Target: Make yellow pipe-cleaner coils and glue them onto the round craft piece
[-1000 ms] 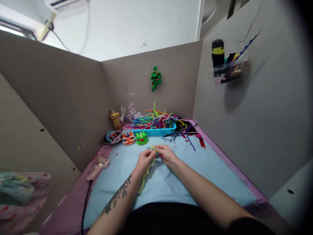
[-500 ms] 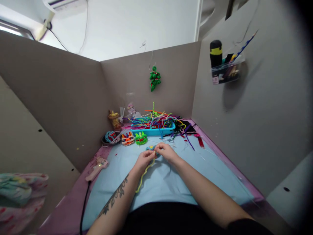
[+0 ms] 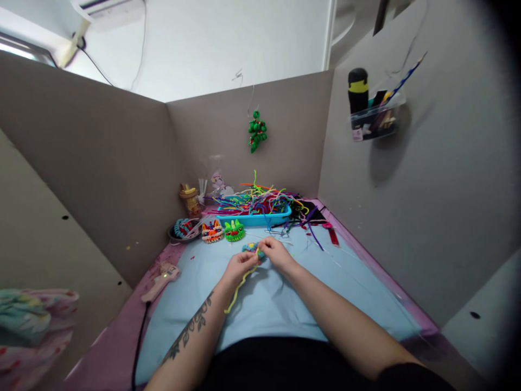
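My left hand (image 3: 241, 266) pinches a yellow pipe cleaner (image 3: 241, 288), whose long tail hangs toward me over the blue cloth. Close beside it, my right hand (image 3: 277, 254) has thumb and forefinger closed at the upper end of the same pipe cleaner. Just behind my fingertips lies a small blue and yellow fuzzy piece (image 3: 249, 247), partly covered by the hands; whether it is joined to the pipe cleaner I cannot tell. Beyond it sit an orange and white animal-head figure (image 3: 212, 232) and a green one (image 3: 234, 231).
A blue tray (image 3: 256, 219) heaped with coloured pipe cleaners stands at the back. A glue gun (image 3: 161, 283) with a black cord lies at left, near a dark bowl (image 3: 174, 234). Metal pliers or scissors (image 3: 277, 233) lie before the tray. Grey panels enclose three sides.
My fingertips have drawn slightly apart, so more of the yellow pipe cleaner and the blue piece shows between them. The pipe cleaner's tail has shifted up a little.
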`<state>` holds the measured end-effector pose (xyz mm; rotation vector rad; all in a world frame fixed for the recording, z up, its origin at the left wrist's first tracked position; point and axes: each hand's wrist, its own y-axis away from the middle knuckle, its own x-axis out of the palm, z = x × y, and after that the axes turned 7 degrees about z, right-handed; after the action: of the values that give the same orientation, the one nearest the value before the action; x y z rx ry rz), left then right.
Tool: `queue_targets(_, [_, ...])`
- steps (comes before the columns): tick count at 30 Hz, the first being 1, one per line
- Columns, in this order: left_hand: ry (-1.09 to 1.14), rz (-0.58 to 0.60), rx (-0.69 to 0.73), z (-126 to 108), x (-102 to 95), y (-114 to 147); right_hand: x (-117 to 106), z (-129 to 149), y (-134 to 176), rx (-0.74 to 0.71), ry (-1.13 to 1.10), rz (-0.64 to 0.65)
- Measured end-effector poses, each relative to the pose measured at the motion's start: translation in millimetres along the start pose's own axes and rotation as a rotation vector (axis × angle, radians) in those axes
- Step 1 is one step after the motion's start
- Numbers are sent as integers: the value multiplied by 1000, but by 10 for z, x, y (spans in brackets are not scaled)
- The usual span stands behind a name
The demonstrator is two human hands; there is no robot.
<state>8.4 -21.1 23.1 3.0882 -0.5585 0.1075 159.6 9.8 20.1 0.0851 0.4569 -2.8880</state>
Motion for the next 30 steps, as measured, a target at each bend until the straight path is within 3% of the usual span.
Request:
queue_targets(15, [40,-37,45,24,47,5,201,-82,19,186,-240,40])
queue_targets(18, [96,-91,21,22,-29,1,-8,-78,-46,217,-144,13])
queue_targets(24, [295,-273,-19,-25,-386,-73,-721,-119,-342,292,276,-133])
queue_targets(30, [456,-289,-42,-33,-549,-88,-980,-320,-532,451,750,-33])
